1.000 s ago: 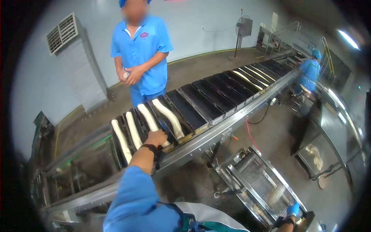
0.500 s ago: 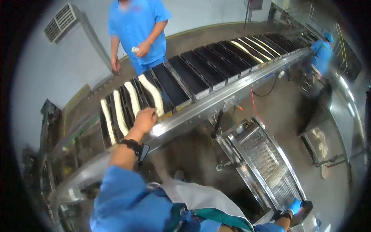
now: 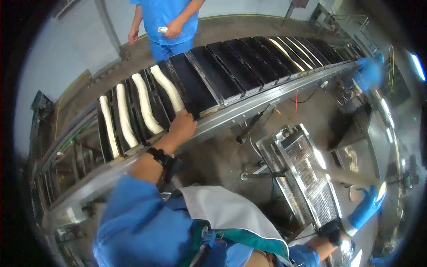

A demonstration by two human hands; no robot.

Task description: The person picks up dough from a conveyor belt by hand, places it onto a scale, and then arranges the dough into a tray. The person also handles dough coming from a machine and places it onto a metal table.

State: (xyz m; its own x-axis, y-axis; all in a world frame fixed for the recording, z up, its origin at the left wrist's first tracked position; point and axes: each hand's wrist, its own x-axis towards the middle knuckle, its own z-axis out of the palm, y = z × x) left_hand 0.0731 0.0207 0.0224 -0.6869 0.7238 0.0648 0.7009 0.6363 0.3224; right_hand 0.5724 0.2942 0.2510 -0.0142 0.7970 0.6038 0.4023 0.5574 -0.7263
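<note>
My left hand (image 3: 183, 125), bare with a dark wrist strap, has its fingers curled at the near end of a pale dough strip (image 3: 167, 89), which lies along a black pan on the conveyor. Three similar strips lie in the pans to its left, the nearest of them a wavy strip (image 3: 144, 104). At the right, my right hand (image 3: 365, 208), in a blue glove, is raised beside a mesh belt (image 3: 311, 182). Its fingers are closed round the pale end of a dough strip (image 3: 382, 190), whose motion-blurred length stretches left over the belt.
A person in blue (image 3: 171, 22) stands beyond the conveyor rail (image 3: 249, 99), holding a small white item. Another person in blue (image 3: 370, 73) is at the far right. Dark pans (image 3: 213, 69) continue to the right, several with thin pale strips. A metal table (image 3: 356, 133) stands at the right.
The view has shifted, and the conveyor appears further left. My right hand has risen from the mesh belt's near end with a dough strip. My left hand stays at the fourth strip's near end.
</note>
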